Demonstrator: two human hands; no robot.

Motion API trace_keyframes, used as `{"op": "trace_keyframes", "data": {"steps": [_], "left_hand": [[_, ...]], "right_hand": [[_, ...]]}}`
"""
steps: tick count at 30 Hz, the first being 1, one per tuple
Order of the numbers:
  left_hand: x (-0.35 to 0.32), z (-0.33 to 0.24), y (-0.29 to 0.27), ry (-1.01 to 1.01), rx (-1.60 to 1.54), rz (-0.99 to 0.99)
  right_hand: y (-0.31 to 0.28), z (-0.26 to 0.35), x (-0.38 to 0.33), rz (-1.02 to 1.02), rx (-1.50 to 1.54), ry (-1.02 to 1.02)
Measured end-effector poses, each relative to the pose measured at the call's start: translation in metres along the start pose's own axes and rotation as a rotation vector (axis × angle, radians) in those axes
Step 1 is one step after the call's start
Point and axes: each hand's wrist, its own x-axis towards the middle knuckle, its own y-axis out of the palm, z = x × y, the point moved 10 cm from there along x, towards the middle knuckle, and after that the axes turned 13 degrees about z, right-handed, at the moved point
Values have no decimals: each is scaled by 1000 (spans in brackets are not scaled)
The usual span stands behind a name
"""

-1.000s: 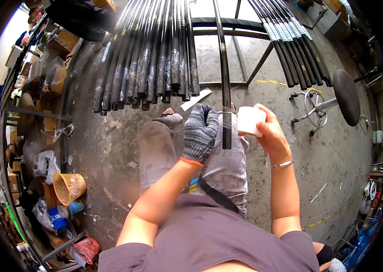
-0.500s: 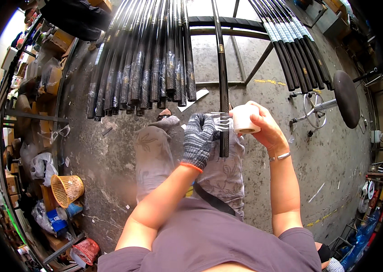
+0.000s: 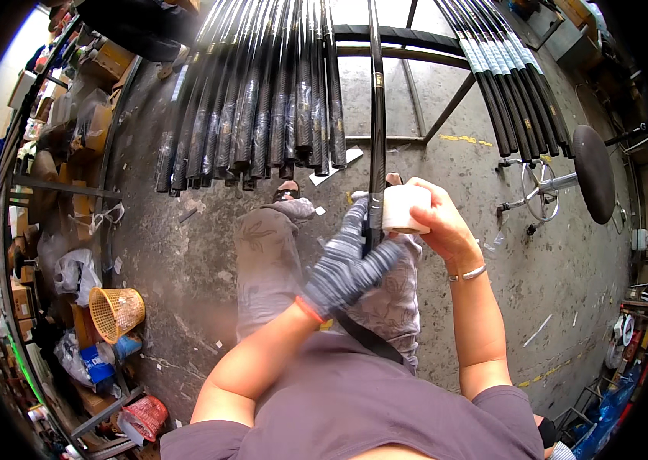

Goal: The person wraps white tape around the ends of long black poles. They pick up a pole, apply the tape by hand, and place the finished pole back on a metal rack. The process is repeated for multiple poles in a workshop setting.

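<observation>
In front of me a long black pole [image 3: 377,115] with a small gold mark points toward my lap. My left hand [image 3: 351,264], in a grey-and-black knitted glove with an orange cuff, lies against the pole's near end. Its fingers stretch along the left side and its thumb spreads to the right, somewhat blurred; the pole's tip is hidden by it. My bare right hand [image 3: 446,222] holds a white roll [image 3: 400,209] of tape or film, thumb on its side, right up against the pole.
Several black poles, many in clear wrap, form a bundle [image 3: 262,115] at left on a padded rack [image 3: 400,36]. More poles [image 3: 519,107] with pale bands rest at right. A round stool [image 3: 593,175] stands beyond them. Baskets [image 3: 117,314] and cluttered shelving line the left.
My left hand has turned from a closed hold beside the pole to stretched fingers lying against it, lower down. The roll has moved slightly left, against the pole. Shiny strands between them no longer show.
</observation>
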Motion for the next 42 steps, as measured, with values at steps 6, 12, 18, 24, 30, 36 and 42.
{"op": "trace_keyframes", "data": {"steps": [6, 12, 18, 24, 30, 36, 42], "left_hand": [[-4, 36, -23, -1, -31, -168], [-18, 35, -13, -135, -582, -142], [-19, 41, -3, -119, -868, -32], [-30, 54, 2, -187, -1012, -4], [-35, 40, 35, -123, -1345, 466], [-45, 56, 39, -196, -1174, 525], [-33, 35, -79, -192, 50, -40]], "right_hand": [[24, 14, 5, -7, -431, 148], [21, 5, 3, -18, -97, 23], [15, -28, 9, 24, -11, 24], [29, -28, 21, 99, -47, 42], [62, -18, 33, 312, 244, -155], [73, -20, 23, 333, 345, -200], [63, -22, 6, 261, 33, -53]]}}
